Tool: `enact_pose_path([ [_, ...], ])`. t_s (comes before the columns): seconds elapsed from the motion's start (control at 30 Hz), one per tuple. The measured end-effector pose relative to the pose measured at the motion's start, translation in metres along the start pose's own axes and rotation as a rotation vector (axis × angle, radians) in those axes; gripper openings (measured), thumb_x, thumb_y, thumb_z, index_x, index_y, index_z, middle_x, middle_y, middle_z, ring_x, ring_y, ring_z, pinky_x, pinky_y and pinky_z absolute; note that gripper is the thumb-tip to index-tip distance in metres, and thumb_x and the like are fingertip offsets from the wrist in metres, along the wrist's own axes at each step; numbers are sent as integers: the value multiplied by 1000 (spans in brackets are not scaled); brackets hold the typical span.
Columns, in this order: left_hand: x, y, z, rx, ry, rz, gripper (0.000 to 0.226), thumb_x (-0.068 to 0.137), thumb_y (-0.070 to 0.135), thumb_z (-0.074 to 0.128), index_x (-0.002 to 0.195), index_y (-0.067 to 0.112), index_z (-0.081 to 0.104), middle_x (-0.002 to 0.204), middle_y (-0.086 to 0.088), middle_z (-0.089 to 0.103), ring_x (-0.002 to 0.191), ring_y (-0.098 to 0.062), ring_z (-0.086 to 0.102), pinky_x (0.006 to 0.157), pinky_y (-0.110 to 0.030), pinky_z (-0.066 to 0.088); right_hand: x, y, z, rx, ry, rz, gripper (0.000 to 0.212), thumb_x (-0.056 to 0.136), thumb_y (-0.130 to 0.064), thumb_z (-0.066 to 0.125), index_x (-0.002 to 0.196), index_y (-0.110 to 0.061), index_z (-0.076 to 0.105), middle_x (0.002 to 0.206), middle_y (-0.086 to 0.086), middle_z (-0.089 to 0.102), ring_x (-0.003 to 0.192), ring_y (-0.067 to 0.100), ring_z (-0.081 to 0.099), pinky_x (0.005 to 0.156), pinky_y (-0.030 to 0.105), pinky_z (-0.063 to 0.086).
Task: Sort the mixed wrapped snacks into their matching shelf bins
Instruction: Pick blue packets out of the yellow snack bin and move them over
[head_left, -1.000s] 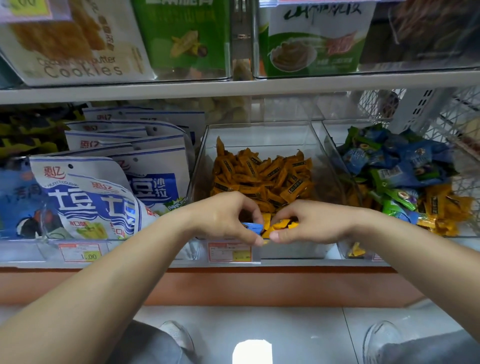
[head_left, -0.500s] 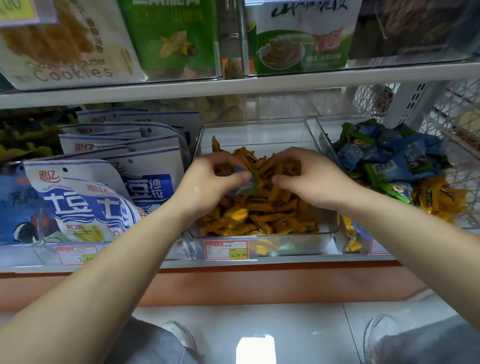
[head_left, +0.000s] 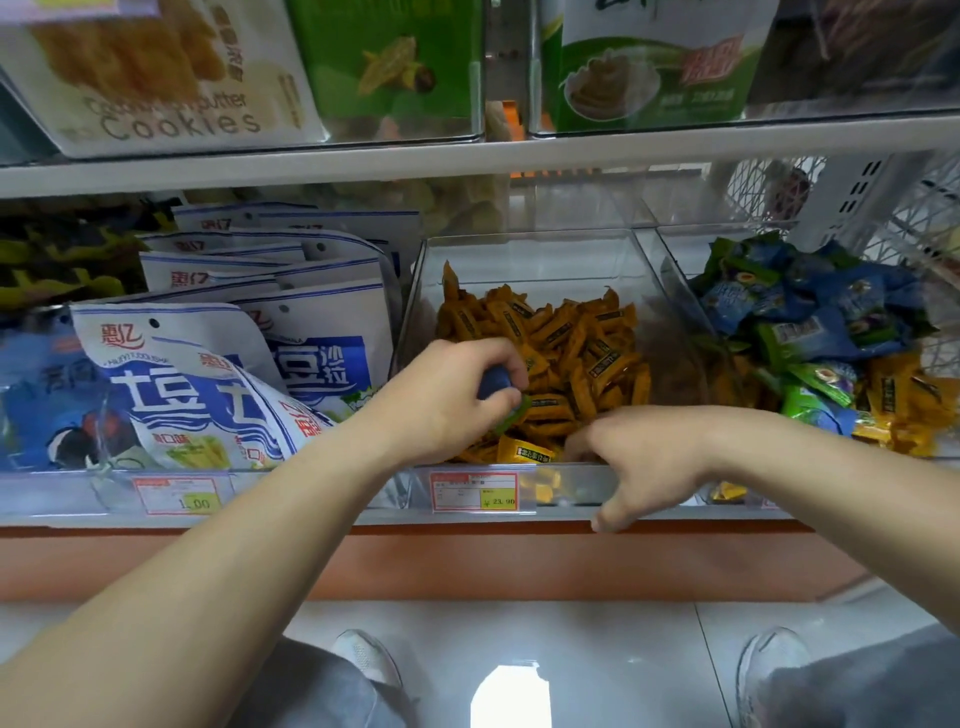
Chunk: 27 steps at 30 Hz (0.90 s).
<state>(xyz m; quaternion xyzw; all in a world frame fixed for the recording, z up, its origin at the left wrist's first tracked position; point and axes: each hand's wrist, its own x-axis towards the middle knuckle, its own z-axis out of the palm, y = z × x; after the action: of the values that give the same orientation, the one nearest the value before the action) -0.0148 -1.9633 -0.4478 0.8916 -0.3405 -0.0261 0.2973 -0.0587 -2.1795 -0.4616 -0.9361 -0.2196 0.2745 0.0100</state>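
Observation:
A clear middle bin (head_left: 524, 249) holds a heap of orange wrapped snacks (head_left: 566, 353). My left hand (head_left: 452, 400) hovers over the bin's front left and grips blue and green wrapped snacks (head_left: 496, 387). My right hand (head_left: 639, 457) lies at the bin's front right edge, fingers curled down into the orange pile and thumb hanging over the rim; what the fingers hold is hidden. The bin to the right (head_left: 675, 270) holds mixed blue, green and orange wrapped snacks (head_left: 810, 332).
White and blue snack bags (head_left: 218, 374) fill the bin on the left. Price tags (head_left: 475, 491) hang on the shelf front. The upper shelf (head_left: 467, 158) carries cookie and green boxes. A white wire basket (head_left: 909, 223) stands at the far right. My shoes show on the floor below.
My right hand dropped from the middle of the orange pile to the bin's front right edge. My left hand stayed over the pile with the blue and green snacks.

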Motion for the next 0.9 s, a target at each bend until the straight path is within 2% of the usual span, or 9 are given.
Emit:
enact_pose_path([
  [0.1, -3, 1, 1, -31, -63, -1, 22, 86, 23, 70, 99, 37, 59, 91, 19, 58, 85, 8, 57, 63, -7, 42, 1, -1, 9, -49, 41, 7, 40, 76, -54, 72, 94, -21, 59, 80, -3, 58, 65, 13, 52, 50, 31, 39],
  [0.3, -6, 3, 1, -91, -60, -53, 28, 87, 18, 71, 101, 38, 58, 97, 23, 55, 85, 6, 57, 64, -4, 43, 4, -1, 5, -96, -58, 58, 36, 80, -47, 70, 84, -12, 63, 71, 1, 54, 58, 16, 46, 47, 29, 34],
  [0.37, -7, 4, 1, -106, -54, -59, 28, 87, 18, 71, 101, 38, 58, 97, 24, 55, 86, 6, 57, 64, -4, 43, 5, 0, 4, -117, -39, 47, 29, 82, -40, 69, 88, -12, 65, 71, 2, 57, 59, 16, 46, 50, 31, 37],
  [0.43, -8, 3, 1, -135, -39, -65, 27, 87, 18, 71, 102, 37, 59, 100, 22, 58, 91, 4, 59, 67, -6, 45, 3, 0, 2, -87, 28, 23, 25, 81, -36, 70, 97, -18, 62, 80, 0, 62, 68, 16, 52, 56, 32, 43],
  [0.57, -7, 2, 0, -205, 15, -81, 26, 87, 19, 72, 103, 35, 61, 106, 17, 63, 97, 0, 62, 77, -15, 52, -7, 5, -10, 126, 176, -62, 37, 80, -39, 74, 115, -32, 62, 97, -9, 61, 85, 11, 57, 72, 29, 50],
  [0.67, -5, 3, 0, -228, 44, -89, 25, 86, 18, 72, 103, 34, 62, 106, 16, 64, 97, -1, 63, 79, -22, 57, -12, 7, -14, 116, 251, -75, 29, 82, -43, 73, 108, -30, 70, 92, -19, 60, 84, -2, 56, 66, 13, 45],
  [0.77, -3, 3, -1, -282, 84, -116, 24, 86, 16, 72, 103, 29, 63, 107, 11, 65, 94, -7, 66, 77, -28, 59, -19, 11, -20, 307, 452, -101, 18, 81, -41, 74, 97, -34, 71, 90, -20, 58, 86, -7, 54, 68, 12, 44],
  [0.83, -1, 7, 0, -455, 107, -181, 23, 86, 11, 72, 102, 24, 63, 109, 1, 65, 93, -16, 70, 73, -32, 61, -25, 16, -26, 421, 599, -116, 12, 82, -37, 75, 92, -38, 70, 95, -18, 58, 90, -3, 56, 72, 13, 44],
  [0.9, 1, 12, 1, -706, 133, -265, 21, 87, 4, 71, 101, 19, 64, 112, -9, 63, 94, -24, 72, 72, -35, 62, -29, 20, -29, 595, 662, -161, 20, 79, -27, 79, 94, -35, 68, 99, -17, 62, 92, 1, 62, 78, 16, 48],
])
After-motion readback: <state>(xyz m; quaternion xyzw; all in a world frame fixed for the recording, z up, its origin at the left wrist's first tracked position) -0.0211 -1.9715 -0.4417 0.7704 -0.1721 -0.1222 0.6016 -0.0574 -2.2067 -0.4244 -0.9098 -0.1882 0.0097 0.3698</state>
